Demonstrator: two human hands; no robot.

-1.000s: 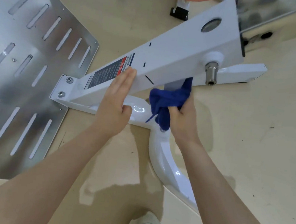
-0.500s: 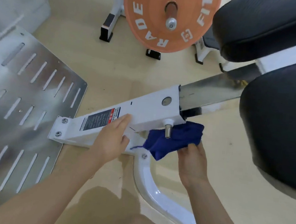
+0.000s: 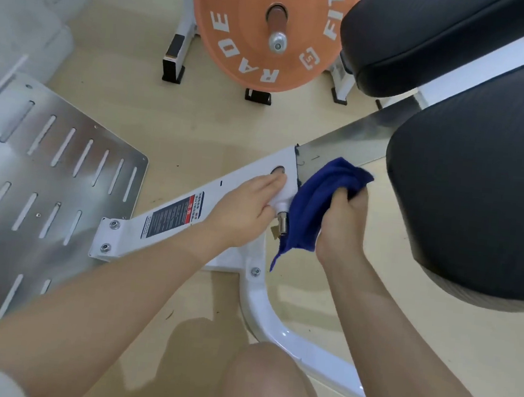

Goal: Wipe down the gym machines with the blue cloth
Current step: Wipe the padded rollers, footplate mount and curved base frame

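A white machine beam (image 3: 186, 210) with a warning label slants across the floor from a bolted end at the left. My left hand (image 3: 246, 209) lies flat on its upper end, fingers together, beside a chrome pin (image 3: 282, 226). My right hand (image 3: 343, 220) grips a bunched blue cloth (image 3: 314, 203), pressed against the beam's end where a steel rail (image 3: 345, 147) comes out. The cloth hangs down past the pin.
A slotted metal footplate (image 3: 47, 184) fills the left. An orange weight plate (image 3: 267, 29) stands on a white rack at the top. Two black seat pads (image 3: 478, 193) crowd the right. A curved white base tube (image 3: 274, 324) runs toward my knee (image 3: 265, 387).
My left hand has slid up the beam from the label to its upper end. My right hand has carried the cloth up from under the beam to the rail joint. The view has pulled back.
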